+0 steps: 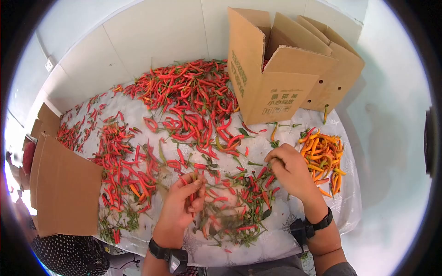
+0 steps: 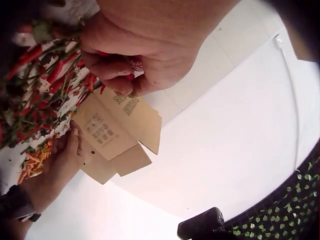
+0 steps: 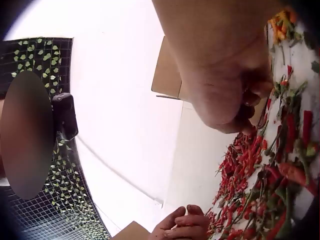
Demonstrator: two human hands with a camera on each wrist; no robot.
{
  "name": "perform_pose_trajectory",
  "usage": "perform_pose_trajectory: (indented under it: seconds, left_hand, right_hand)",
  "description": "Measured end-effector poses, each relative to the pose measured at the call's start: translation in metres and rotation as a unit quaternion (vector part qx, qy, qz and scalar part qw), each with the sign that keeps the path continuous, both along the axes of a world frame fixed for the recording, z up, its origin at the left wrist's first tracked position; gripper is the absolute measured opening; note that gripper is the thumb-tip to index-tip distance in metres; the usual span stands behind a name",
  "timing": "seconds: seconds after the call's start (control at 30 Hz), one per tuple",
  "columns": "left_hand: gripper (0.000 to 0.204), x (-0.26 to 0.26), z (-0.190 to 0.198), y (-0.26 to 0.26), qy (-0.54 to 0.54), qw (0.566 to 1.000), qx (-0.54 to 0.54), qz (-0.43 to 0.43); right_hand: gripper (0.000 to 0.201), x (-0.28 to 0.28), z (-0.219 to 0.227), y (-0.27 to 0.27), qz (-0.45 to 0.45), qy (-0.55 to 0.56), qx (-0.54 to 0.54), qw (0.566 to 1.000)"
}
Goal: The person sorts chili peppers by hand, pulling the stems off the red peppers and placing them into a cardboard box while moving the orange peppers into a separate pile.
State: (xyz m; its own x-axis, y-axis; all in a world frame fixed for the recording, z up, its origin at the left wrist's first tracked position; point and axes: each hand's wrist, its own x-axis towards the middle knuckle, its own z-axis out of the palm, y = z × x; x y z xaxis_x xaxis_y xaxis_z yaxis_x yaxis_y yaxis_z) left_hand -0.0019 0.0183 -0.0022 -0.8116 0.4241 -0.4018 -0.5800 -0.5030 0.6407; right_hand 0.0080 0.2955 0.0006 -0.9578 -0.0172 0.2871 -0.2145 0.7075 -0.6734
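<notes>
In the head view my left hand (image 1: 186, 198) grips a few red chili peppers (image 1: 192, 198), their tips showing between thumb and fingers. The left wrist view shows the same hand (image 2: 145, 55) with fingers curled and red in its grasp. My right hand (image 1: 292, 175) hovers at the right, above the table, its fingers loosely bent and nothing visible in them. Below and between the hands lies a heap of red chilies mixed with green stems (image 1: 248, 209). Just right of the right hand sits a pile of orange-yellow chilies (image 1: 322, 156).
A big pile of red chilies (image 1: 184, 87) covers the back of the table, with more red chilies (image 1: 122, 170) at left. Tall open cardboard boxes (image 1: 281, 73) stand at the back right. Another cardboard box (image 1: 69, 184) is at the left edge. White plastic sheeting (image 1: 345, 202) covers the table.
</notes>
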Motion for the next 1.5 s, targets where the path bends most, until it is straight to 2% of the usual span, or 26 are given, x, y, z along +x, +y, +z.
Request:
perform_pose_trajectory:
  seconds: [0.07,0.17,0.37,0.47,0.57,0.7,0.8,0.83,0.9,0.93,1.03,1.1,1.13,1.23,1.33,1.5]
  left_hand:
    - [0.008,0.001,-0.001,0.0,0.002,1.0,-0.002,-0.003]
    - [0.008,0.001,-0.002,0.0,-0.001,1.0,-0.005,-0.007]
    - [0.009,0.001,-0.001,0.001,-0.002,1.0,-0.006,-0.007]
    - [0.009,-0.001,-0.002,0.0,0.001,1.0,-0.011,-0.007]
    - [0.009,0.001,-0.001,0.001,0.006,1.0,-0.012,-0.002]
    - [0.009,0.001,-0.001,0.003,0.008,1.0,-0.022,-0.002]
    - [0.009,0.001,-0.002,0.004,0.008,1.0,-0.028,-0.006]
    - [0.009,0.001,-0.001,0.005,0.008,0.999,-0.03,-0.007]
    - [0.009,0.001,-0.002,0.005,0.009,0.999,-0.033,-0.003]
    - [0.008,0.002,-0.002,0.005,0.01,0.999,-0.034,-0.001]
    - [0.008,0.001,-0.003,0.004,0.014,1.0,-0.027,-0.005]
    - [0.009,0.002,-0.001,0.004,0.017,0.999,-0.033,-0.007]
    - [0.009,0.002,0.0,0.005,0.019,0.999,-0.035,-0.007]
    - [0.009,0.002,-0.001,0.004,0.017,1.0,-0.018,-0.005]
    - [0.008,0.002,-0.001,0.005,0.009,1.0,-0.022,-0.001]
    - [0.009,0.002,-0.005,0.004,0.015,1.0,-0.023,-0.009]
  right_hand:
    - [0.012,0.003,0.008,-0.008,0.027,-0.054,-0.006,0.998]
    - [0.013,0.001,-0.006,-0.005,0.078,-0.054,0.087,0.992]
    - [0.017,0.007,0.009,-0.003,0.08,-0.126,0.185,0.971]
    - [0.018,0.01,0.008,0.0,0.072,-0.108,0.122,0.984]
    - [0.016,0.006,0.019,0.002,0.005,-0.096,-0.025,0.995]
    - [0.015,0.009,0.027,0.015,0.019,-0.147,-0.039,0.988]
    - [0.008,0.01,0.029,0.012,-0.004,-0.148,-0.119,0.982]
    - [0.006,0.01,0.029,0.013,-0.007,-0.154,-0.214,0.965]
    - [0.006,0.007,0.03,0.015,-0.012,-0.161,-0.396,0.904]
    - [0.009,0.004,0.028,0.024,-0.003,-0.211,-0.443,0.871]
    - [0.012,0.003,0.024,0.041,0.071,-0.262,-0.485,0.831]
    - [0.013,0.007,0.022,0.033,0.084,-0.209,-0.274,0.935]
    - [0.013,0.01,0.022,0.029,0.088,-0.178,-0.161,0.967]
    - [0.012,0.018,0.025,0.024,0.094,-0.191,0.023,0.977]
    - [0.012,0.02,0.012,0.022,0.097,-0.119,0.179,0.972]
    - [0.014,0.018,0.004,0.012,0.086,-0.146,0.208,0.963]
